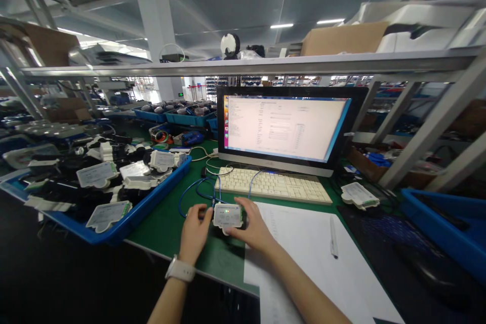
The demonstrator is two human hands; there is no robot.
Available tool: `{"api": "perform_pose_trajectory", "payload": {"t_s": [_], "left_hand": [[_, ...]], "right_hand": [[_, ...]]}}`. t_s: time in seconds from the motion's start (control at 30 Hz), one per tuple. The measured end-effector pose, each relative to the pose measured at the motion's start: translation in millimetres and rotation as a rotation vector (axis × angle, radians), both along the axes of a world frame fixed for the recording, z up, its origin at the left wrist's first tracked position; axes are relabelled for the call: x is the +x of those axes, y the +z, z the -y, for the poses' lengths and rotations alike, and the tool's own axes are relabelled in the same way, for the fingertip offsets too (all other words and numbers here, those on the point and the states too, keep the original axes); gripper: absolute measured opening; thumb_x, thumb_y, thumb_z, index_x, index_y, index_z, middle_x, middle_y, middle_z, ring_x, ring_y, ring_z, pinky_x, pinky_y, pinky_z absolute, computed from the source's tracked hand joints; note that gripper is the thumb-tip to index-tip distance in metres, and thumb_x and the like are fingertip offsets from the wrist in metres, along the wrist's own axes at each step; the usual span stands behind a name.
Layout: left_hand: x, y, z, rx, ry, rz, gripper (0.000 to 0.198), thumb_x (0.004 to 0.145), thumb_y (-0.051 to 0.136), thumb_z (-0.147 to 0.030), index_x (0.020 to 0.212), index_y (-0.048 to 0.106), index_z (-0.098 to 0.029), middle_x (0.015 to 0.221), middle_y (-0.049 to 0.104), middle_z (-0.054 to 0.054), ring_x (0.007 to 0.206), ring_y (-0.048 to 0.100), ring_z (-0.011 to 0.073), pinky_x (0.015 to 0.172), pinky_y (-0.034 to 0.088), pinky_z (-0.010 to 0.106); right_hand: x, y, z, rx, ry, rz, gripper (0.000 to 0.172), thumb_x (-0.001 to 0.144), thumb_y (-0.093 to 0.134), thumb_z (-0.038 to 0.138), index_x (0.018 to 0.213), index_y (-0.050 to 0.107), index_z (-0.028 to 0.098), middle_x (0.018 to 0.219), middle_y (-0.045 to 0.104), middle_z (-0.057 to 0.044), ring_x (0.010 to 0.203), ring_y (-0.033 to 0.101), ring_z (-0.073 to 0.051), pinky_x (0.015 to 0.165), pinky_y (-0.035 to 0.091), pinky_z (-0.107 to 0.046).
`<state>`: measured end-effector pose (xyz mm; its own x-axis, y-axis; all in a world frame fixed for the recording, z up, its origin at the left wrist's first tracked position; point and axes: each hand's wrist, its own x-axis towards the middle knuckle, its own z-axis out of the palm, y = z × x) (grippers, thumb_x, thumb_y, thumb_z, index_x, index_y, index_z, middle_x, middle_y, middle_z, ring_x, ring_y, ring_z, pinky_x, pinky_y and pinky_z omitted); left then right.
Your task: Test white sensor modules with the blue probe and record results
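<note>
A small white electronic module (228,216) with a printed label and lit green lights is just above the front of the green bench. My right hand (256,228) is closed on it, with fingers at its top right and thumb along its lower edge. On the module's left side, my left hand (197,228), wearing a white watch, has thumb and fingers bent around the end of a blue cable (213,197). The plug itself is mostly hidden by the fingers. Loops of this cable lie behind the module, before the cream keyboard (275,185).
A blue tray (152,195) heaped with similar modules stands at left. A monitor (284,129) is behind the keyboard. White paper sheets (304,253) with a pen (333,235) lie right, near another module (359,196), a black mouse (429,273) and a blue bin (444,228).
</note>
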<state>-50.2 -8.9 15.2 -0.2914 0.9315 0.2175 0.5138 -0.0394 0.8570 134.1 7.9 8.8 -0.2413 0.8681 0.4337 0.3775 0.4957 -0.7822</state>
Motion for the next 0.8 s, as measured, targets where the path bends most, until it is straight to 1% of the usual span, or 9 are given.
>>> {"api": "perform_pose_trajectory", "payload": {"t_s": [0.07, 0.13, 0.17, 0.23, 0.33, 0.47, 0.57, 0.63, 0.8], "left_hand": [[-12, 8.7, -20, -0.100, -0.076, 0.016, 0.034, 0.070, 0.057, -0.045, 0.083, 0.059, -0.014, 0.080, 0.063, 0.009, 0.077, 0.062, 0.0232, 0.073, 0.049, 0.037], [-20, 15.9, -36, -0.206, -0.154, 0.039, 0.031, 0.064, 0.063, -0.044, 0.073, 0.060, -0.014, 0.066, 0.062, 0.006, 0.065, 0.061, 0.0213, 0.060, 0.049, 0.032], [-22, 18.5, -42, -0.249, -0.184, 0.052, 0.032, 0.063, 0.064, -0.044, 0.071, 0.060, -0.013, 0.062, 0.062, 0.005, 0.061, 0.061, 0.0206, 0.055, 0.048, 0.030], [-23, 21.8, -49, -0.304, -0.220, 0.073, 0.034, 0.063, 0.064, -0.045, 0.073, 0.060, -0.012, 0.062, 0.062, 0.005, 0.058, 0.060, 0.0190, 0.049, 0.045, 0.026], [-22, 22.8, -54, -0.338, -0.230, 0.082, 0.036, 0.064, 0.064, -0.046, 0.076, 0.059, -0.012, 0.064, 0.062, 0.005, 0.059, 0.060, 0.0172, 0.048, 0.044, 0.023], [-22, 23.1, -59, -0.369, -0.246, 0.077, 0.033, 0.063, 0.065, -0.042, 0.076, 0.059, -0.012, 0.063, 0.061, 0.004, 0.058, 0.060, 0.0162, 0.049, 0.044, 0.023], [-23, 23.8, -61, -0.375, -0.255, 0.053, 0.029, 0.059, 0.067, -0.029, 0.081, 0.060, -0.012, 0.061, 0.060, 0.001, 0.056, 0.059, 0.0150, 0.050, 0.044, 0.023], [-23, 24.0, -60, -0.364, -0.251, 0.024, 0.030, 0.054, 0.067, -0.020, 0.083, 0.061, -0.012, 0.059, 0.059, -0.001, 0.054, 0.057, 0.0146, 0.051, 0.043, 0.023], [-24, 27.6, -60, -0.309, -0.208, 0.001, 0.023, 0.048, 0.065, -0.013, 0.071, 0.061, -0.015, 0.055, 0.057, -0.003, 0.060, 0.060, 0.0183, 0.060, 0.045, 0.027]], "right_hand": [[-1, 4.9, 3, 0.053, 0.026, 0.097, 0.076, 0.051, 0.083, 0.028, 0.120, 0.052, 0.025, 0.124, 0.050, -0.008, 0.117, 0.042, -0.029, 0.099, 0.033, -0.046], [-3, 7.3, 3, 0.069, 0.032, 0.142, 0.076, 0.050, 0.083, 0.026, 0.120, 0.053, 0.024, 0.122, 0.051, -0.009, 0.115, 0.045, -0.029, 0.098, 0.036, -0.045], [-4, 7.3, 1, 0.068, 0.029, 0.148, 0.076, 0.051, 0.083, 0.025, 0.121, 0.052, 0.023, 0.122, 0.051, -0.010, 0.115, 0.045, -0.029, 0.097, 0.036, -0.045], [-4, 5.5, -2, 0.067, 0.027, 0.135, 0.078, 0.051, 0.082, 0.023, 0.123, 0.051, 0.022, 0.124, 0.050, -0.011, 0.116, 0.045, -0.029, 0.098, 0.037, -0.045], [-1, 1.4, -7, 0.062, 0.038, 0.083, 0.078, 0.052, 0.081, 0.021, 0.124, 0.050, 0.023, 0.127, 0.050, -0.010, 0.118, 0.044, -0.028, 0.100, 0.035, -0.045], [2, -1.8, -12, 0.025, 0.036, 0.033, 0.079, 0.052, 0.080, 0.020, 0.125, 0.050, 0.023, 0.129, 0.049, -0.010, 0.120, 0.044, -0.028, 0.101, 0.035, -0.045], [3, -2.5, -15, 0.016, 0.029, 0.010, 0.079, 0.051, 0.080, 0.019, 0.125, 0.051, 0.024, 0.129, 0.050, -0.009, 0.120, 0.044, -0.028, 0.102, 0.034, -0.044], [3, -2.5, -16, 0.015, 0.034, 0.004, 0.079, 0.052, 0.079, 0.018, 0.125, 0.050, 0.024, 0.130, 0.049, -0.009, 0.121, 0.043, -0.028, 0.102, 0.034, -0.044], [3, -1.3, -15, 0.020, 0.038, 0.010, 0.080, 0.052, 0.080, 0.018, 0.126, 0.050, 0.022, 0.131, 0.047, -0.011, 0.122, 0.043, -0.027, 0.102, 0.034, -0.043]]}}
